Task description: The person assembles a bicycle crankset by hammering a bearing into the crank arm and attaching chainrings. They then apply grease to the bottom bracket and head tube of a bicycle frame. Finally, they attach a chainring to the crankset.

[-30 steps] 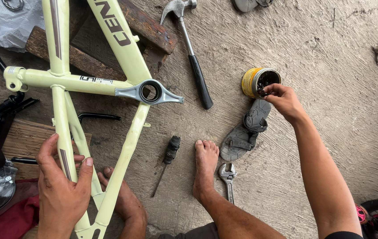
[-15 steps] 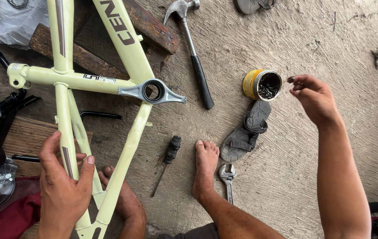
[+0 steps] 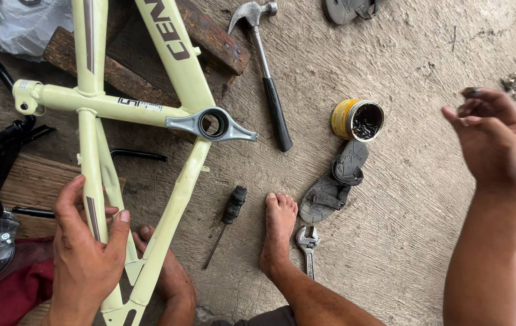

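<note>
Pale yellow-green bicycle frame (image 3: 173,115) laid flat on the concrete floor (image 3: 415,199) over wooden blocks (image 3: 209,42), its grey bottom-bracket shell (image 3: 214,125) facing up and empty. The left hand (image 3: 86,253) is closed around a rear stay near the dropout and pins the frame. The right hand (image 3: 493,142) is raised well to the right of the open yellow grease tin (image 3: 358,120), fingers loosely curled and gripping no tool, with dark grease on the fingertips (image 3: 469,93). A claw hammer (image 3: 264,72) lies between shell and tin; a screwdriver (image 3: 226,222), an adjustable wrench (image 3: 307,244) and a sandal (image 3: 333,181) lie beside the bare foot (image 3: 279,232). Judged from this view, greasing goes best with the frame held still and a thin, even film spread round the inner wall of the shell, with floor grit kept off the fingertips.
</note>
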